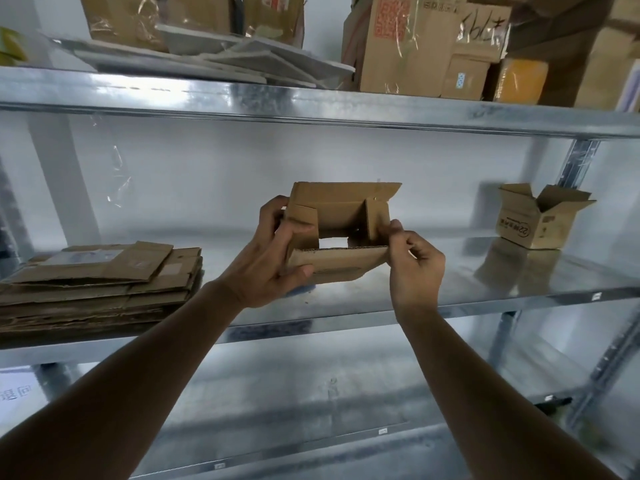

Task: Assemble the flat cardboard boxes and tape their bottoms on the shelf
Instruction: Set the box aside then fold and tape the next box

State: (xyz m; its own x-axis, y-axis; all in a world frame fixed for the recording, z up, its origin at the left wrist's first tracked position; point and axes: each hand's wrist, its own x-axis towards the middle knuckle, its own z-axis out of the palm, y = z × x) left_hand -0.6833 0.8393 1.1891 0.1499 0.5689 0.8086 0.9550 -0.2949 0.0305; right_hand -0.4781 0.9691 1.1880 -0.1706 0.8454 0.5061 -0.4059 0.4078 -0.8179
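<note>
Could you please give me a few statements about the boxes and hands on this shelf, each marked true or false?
1. Both hands hold the small cardboard box. True: the left hand grips its left side and the right hand pinches its right edge.
2. The held box's bottom is already taped shut. False: light shows through a gap between its flaps, and no tape is visible on it.
3. A stack of flat boxes lies on the left of the middle shelf. True.
4. The assembled box at the right has its top flaps closed. False: its flaps stand open.
5. The upper shelf holds only flat cardboard. False: upright boxes stand there too.
</note>
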